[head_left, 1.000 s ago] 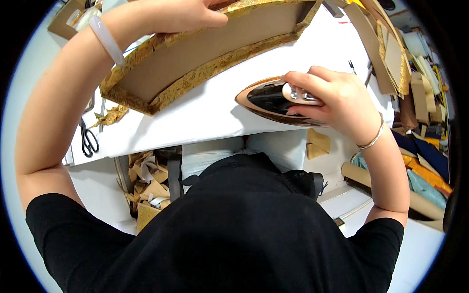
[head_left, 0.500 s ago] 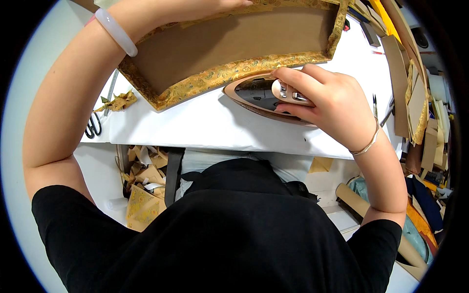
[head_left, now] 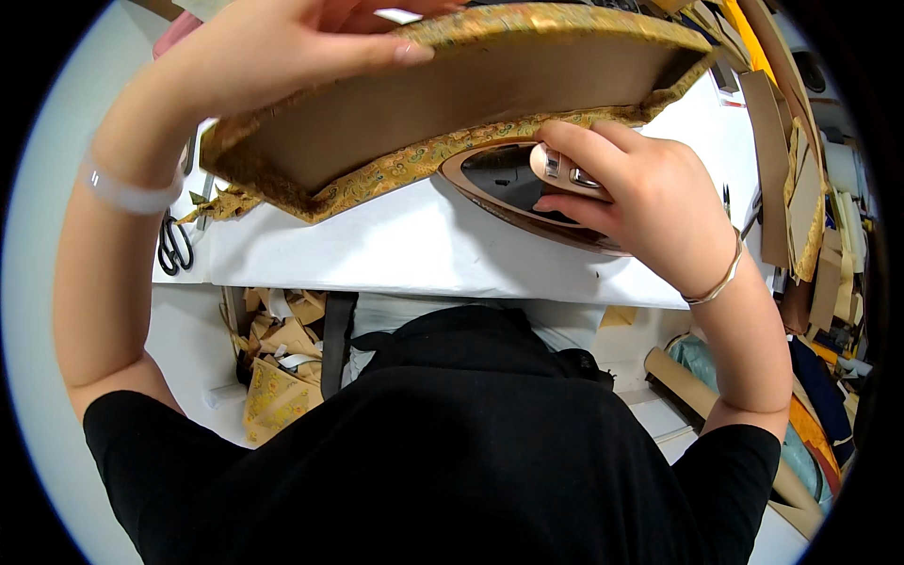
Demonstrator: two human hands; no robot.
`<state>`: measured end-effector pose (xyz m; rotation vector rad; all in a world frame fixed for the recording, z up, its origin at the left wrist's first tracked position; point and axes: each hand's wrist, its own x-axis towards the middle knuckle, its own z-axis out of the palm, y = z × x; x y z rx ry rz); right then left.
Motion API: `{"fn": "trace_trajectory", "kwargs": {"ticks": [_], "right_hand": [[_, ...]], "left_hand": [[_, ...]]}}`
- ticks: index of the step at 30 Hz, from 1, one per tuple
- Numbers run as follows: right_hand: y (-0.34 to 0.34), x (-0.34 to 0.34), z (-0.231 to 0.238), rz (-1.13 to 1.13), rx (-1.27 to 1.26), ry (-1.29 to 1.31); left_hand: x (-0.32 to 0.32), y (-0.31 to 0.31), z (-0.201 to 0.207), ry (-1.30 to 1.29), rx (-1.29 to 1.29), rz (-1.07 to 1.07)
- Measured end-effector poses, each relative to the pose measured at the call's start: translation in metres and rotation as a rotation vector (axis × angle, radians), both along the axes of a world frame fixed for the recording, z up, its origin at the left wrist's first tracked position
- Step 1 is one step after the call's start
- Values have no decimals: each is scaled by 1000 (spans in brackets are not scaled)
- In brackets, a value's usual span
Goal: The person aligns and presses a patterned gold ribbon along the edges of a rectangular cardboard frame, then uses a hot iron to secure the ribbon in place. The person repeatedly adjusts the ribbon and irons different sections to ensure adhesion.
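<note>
A curved, fan-shaped shallow box [head_left: 414,118], its walls wrapped in gold floral fabric and its inside brown board, stands tilted on the white table, far side raised. My left hand [head_left: 325,42] grips its far-left rim, thumb on the near side; the other fingers are partly hidden behind the wall and cut by the picture's top edge. In my right hand [head_left: 650,188] is the handle of a rose-gold and dark iron [head_left: 499,179]. The iron's pointed nose faces left, and its far edge lies right against the box's near wall.
Black-handled scissors [head_left: 173,247] and a crumpled gold fabric scrap [head_left: 226,201] lie at the table's left. Brown board strips [head_left: 765,160] lean at the right. Paper and fabric offcuts [head_left: 282,377] fill a space below the near edge. Rolled material [head_left: 680,381] lies at lower right.
The far side of the box has come up, tipping it toward me, and my left hand has moved nearer with its rim. The iron has slid slightly right in my right hand.
</note>
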<state>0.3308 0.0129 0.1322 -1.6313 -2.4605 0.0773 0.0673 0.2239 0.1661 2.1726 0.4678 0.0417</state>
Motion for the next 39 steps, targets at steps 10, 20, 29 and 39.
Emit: {"fn": "trace_trajectory", "kwargs": {"ticks": [10, 20, 29, 39], "right_hand": [[8, -4, 1, -62, -24, -78], [-12, 3, 14, -155, 6, -60], [-14, -45, 11, -3, 4, -27], [-4, -56, 8, 15, -29, -42]], "left_hand": [[-81, -63, -14, -258, 311, -17], [-107, -48, -50, -224, 321, 269], [-110, 3, -77, -272, 220, 388], [-94, -9, -74, -400, 65, 435]]}}
